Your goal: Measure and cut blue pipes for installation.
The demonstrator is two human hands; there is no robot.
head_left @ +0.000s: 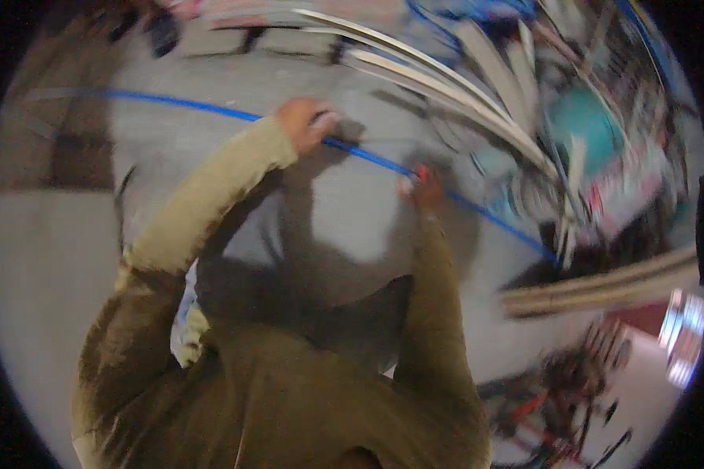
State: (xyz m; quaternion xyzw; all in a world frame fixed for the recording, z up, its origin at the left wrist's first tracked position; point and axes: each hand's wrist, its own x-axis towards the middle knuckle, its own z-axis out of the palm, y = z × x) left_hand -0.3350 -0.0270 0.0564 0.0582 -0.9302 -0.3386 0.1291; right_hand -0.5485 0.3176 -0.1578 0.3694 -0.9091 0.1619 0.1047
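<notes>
A long, thin blue length (371, 158), a pipe or a strip, runs slantwise from the upper left to the right, over the grey floor. My left hand (303, 125) is closed around it near the top of the view. Farther right along the same blue length is my right hand (425, 195), its fingers bunched against it. Something small and red (422, 173) shows at those fingertips; blur hides what it is. Both arms reach forward in olive-brown sleeves.
Long pale wooden strips (446, 90) lie across the upper right. Beyond them sit a teal bucket-like container (585, 125) and piled clutter. Wooden planks (602, 283) lie at the right, with a red and black frame-like object (555, 399) below. Grey floor (47, 258) extends left.
</notes>
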